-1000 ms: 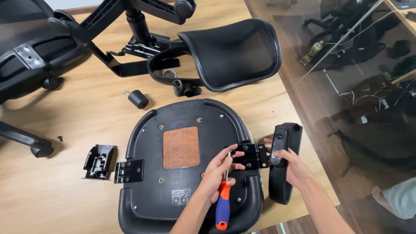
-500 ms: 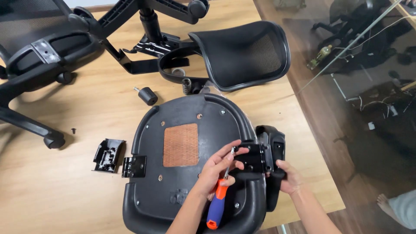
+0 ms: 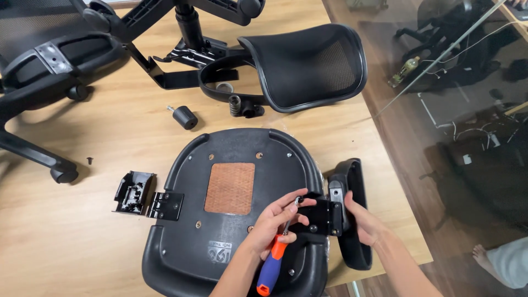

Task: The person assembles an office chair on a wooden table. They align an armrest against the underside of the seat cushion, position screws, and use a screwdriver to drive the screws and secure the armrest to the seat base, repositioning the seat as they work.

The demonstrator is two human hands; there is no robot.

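While the seat pan lies upside down on the worktop, here's how it all sits:

Left hand (image 3: 273,223): wrapped around a screwdriver (image 3: 273,263) with an orange and blue handle; its tip points up at the black bracket plate (image 3: 317,215), and the fingertips touch a small screw there.
Right hand (image 3: 363,223): gripping the black armrest (image 3: 355,212) from its outer side, thumb pressed by the plate.
Armrest: standing on edge against the right rim of the seat pan (image 3: 231,159), its plate lying over that rim.
Seat pan: black, underside up, with a brown square patch in the middle, at the near edge of the worktop (image 3: 82,253).
Left of the seat pan: a second bracket (image 3: 147,197), black, touching the rim.
Beyond the seat pan: a loose caster (image 3: 184,117), a mesh backrest (image 3: 308,63), plus the chair mechanism (image 3: 190,52) with its column.
Far left of the seat pan: the wheeled base (image 3: 38,154), and one tiny screw (image 3: 89,160) just beside it.
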